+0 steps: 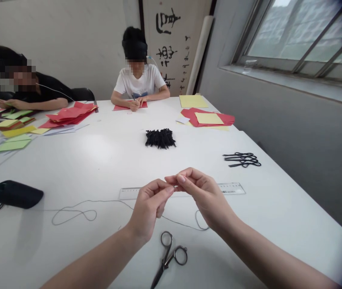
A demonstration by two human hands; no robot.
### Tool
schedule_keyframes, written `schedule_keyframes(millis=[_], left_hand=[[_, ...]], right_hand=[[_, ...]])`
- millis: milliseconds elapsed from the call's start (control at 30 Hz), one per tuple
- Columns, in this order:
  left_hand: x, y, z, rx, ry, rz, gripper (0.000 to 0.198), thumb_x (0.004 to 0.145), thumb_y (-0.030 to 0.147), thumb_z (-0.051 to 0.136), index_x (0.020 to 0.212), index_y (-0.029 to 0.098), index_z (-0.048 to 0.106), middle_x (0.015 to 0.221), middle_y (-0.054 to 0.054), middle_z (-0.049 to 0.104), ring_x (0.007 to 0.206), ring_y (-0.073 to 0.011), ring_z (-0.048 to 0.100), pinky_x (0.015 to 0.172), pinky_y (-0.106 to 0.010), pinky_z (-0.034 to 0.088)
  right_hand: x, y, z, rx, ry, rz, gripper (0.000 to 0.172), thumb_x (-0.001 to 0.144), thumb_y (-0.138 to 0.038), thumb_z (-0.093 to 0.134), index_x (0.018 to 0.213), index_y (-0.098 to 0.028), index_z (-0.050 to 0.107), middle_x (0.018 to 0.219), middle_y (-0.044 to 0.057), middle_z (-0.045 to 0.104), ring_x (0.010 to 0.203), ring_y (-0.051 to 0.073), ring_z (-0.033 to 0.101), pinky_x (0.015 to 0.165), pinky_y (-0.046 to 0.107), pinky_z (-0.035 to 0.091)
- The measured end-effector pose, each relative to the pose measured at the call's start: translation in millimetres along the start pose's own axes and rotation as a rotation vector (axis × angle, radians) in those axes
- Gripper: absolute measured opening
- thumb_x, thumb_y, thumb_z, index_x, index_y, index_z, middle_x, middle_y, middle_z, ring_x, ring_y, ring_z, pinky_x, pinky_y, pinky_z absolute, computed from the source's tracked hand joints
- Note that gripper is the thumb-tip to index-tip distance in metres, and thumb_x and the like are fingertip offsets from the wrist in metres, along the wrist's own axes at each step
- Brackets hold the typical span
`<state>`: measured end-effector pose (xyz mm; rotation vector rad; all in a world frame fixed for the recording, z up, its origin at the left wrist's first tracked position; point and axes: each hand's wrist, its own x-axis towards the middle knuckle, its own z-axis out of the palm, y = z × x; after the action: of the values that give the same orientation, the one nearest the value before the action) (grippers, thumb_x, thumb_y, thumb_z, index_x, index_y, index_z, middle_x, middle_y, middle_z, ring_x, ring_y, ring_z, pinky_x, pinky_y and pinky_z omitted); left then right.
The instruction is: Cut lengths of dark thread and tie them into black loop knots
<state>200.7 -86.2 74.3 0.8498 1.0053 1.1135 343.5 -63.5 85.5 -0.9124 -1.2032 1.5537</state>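
Above the ruler, my left hand (152, 204) and my right hand (202, 190) meet at the fingertips, both pinched closed. A thin dark cord (171, 220) runs beneath and behind them, curving up at the right hand; the bit between the fingertips is barely visible. The cord trails left in loose loops to a dark roll (17, 194) lying on its side. The clear ruler (234, 188) lies flat, partly covered by my hands. Nearer me is a pair of scissors (166, 261), slightly open, with its handles pointing away.
On the white table (113, 257) lie a bundle of short black cords (160, 138) and several looped black cords (243, 159). Red and yellow paper (208, 117) is at the far right; more coloured paper (71, 114) is at the left. Two people sit opposite, one writing (139, 86).
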Motion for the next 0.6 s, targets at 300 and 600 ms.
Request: schedule_keyframes(millis=[300, 600], left_hand=[[2.5, -3.7, -0.3, 0.067, 0.035, 0.045, 0.016, 0.077, 0.033, 0.065, 0.076, 0.018, 0.063, 0.049, 0.008, 0.031, 0.043, -0.0046, 0.017, 0.039, -0.021, 0.011], [2.3, -5.0, -3.2, 0.191, 0.096, 0.215, 0.022, 0.081, 0.037, 0.063, 0.070, 0.018, 0.060, 0.051, 0.007, 0.033, 0.044, -0.0053, 0.020, 0.041, -0.021, 0.016]], right_hand=[[0.8, 3.0, -1.0, 0.003, 0.015, 0.015, 0.026, 0.084, -0.043, 0.060, 0.081, -0.019, 0.053, 0.089, 0.007, 0.071, 0.087, 0.018, 0.065, 0.082, 0.035, 0.048], [-3.7, 3.8, 3.3, 0.136, 0.138, 0.072, 0.036, 0.084, -0.049, 0.057, 0.111, -0.026, 0.055, 0.121, 0.006, 0.057, 0.098, 0.018, 0.058, 0.083, 0.034, 0.047]])
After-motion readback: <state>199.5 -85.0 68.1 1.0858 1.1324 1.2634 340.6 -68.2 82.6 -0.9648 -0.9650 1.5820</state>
